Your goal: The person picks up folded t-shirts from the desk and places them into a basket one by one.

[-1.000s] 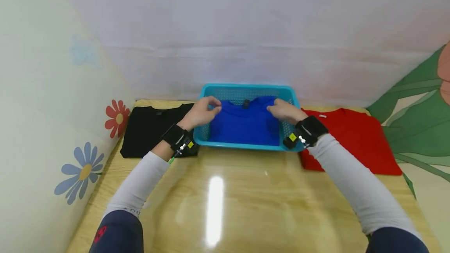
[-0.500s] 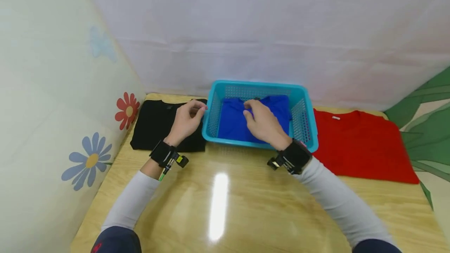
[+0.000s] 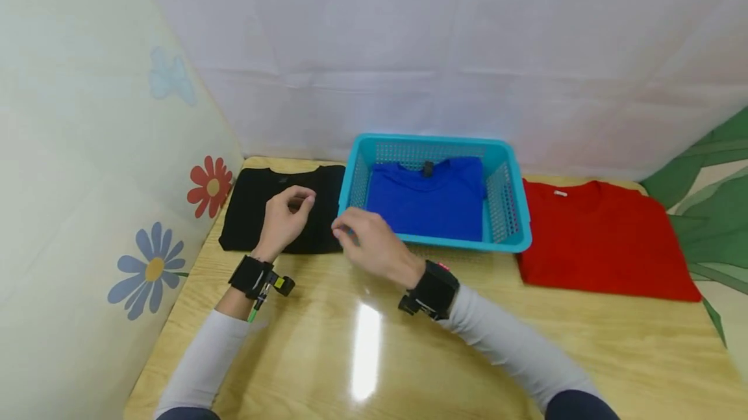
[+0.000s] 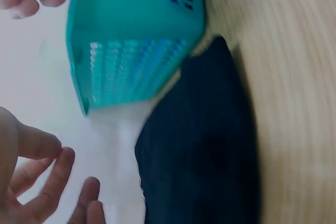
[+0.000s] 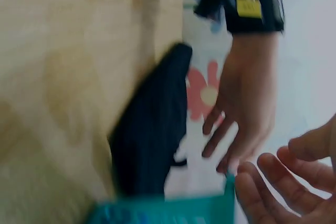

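My left hand (image 3: 283, 222) hovers over the folded black T-shirt (image 3: 248, 209), its fingers loosely bent with nothing in them. By the front left corner of the turquoise plastic basket (image 3: 508, 245) is my right hand (image 3: 376, 245), also holding nothing. A blue T-shirt (image 3: 429, 209), folded with its dark neck label up, lies inside that basket. Both wrist views show the black T-shirt flat on the table; the left one has its dark edge (image 4: 205, 140) beside the basket wall (image 4: 136, 14). In the right wrist view, the left hand (image 5: 247, 98) hangs above the shirt.
To the right of the basket lies a folded red T-shirt (image 3: 608, 238). All stand on a glossy wooden table (image 3: 467, 342) against a white sheet (image 3: 409, 30). A wall with painted flowers (image 3: 154, 269) borders the left side.
Both hands have left the blue T-shirt in the basket. The left hand moved left over the black T-shirt, and the right crossed leftward to the basket's front left corner.
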Available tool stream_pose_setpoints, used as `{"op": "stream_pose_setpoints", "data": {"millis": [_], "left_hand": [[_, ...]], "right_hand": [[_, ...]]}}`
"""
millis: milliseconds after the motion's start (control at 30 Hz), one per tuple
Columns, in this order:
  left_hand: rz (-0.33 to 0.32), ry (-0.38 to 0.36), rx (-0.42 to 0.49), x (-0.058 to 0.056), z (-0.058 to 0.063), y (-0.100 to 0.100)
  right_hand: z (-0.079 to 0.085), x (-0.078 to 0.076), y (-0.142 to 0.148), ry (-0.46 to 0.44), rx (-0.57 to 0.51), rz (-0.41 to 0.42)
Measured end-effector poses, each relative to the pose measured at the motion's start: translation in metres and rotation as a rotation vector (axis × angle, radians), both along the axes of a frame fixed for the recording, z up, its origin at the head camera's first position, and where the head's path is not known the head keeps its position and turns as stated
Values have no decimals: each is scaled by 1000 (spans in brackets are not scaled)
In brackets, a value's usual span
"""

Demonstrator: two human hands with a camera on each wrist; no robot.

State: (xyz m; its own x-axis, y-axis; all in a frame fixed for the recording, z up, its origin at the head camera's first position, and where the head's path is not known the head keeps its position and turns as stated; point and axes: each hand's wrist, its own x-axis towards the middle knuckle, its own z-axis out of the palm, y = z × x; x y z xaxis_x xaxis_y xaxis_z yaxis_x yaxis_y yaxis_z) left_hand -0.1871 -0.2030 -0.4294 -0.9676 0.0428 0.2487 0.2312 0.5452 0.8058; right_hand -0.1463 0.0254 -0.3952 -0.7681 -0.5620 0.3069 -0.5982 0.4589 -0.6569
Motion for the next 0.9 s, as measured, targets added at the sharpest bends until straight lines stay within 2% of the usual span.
{"op": "stream_pose_setpoints", "data": {"millis": [133, 233, 400, 500, 600, 667, 800, 900], "left_hand": [[59, -48, -41, -4, -10, -15], [115, -113, -139, -7, -19, -24], [209, -326, -365, -2, -33, -32], [215, -468, -423, 2, -39, -33], [203, -591, -430, 3, -40, -29], [195, -640, -434, 1, -38, -27], [203, -671, -463, -7, -28, -25], [208, -682, -492, -10, -22, -26]], "right_hand": [[-13, 1, -32, -38, 72, 73], [-24, -1, -49, -57, 201, 74], [-51, -2, -64, -54, 467, 48], [-68, -3, -66, -66, 550, 43], [-77, -4, -63, -114, 590, 51], [-79, -6, -61, -146, 593, 62], [-74, -12, -59, -182, 552, 87], [-72, -16, -60, -227, 509, 71]]}}
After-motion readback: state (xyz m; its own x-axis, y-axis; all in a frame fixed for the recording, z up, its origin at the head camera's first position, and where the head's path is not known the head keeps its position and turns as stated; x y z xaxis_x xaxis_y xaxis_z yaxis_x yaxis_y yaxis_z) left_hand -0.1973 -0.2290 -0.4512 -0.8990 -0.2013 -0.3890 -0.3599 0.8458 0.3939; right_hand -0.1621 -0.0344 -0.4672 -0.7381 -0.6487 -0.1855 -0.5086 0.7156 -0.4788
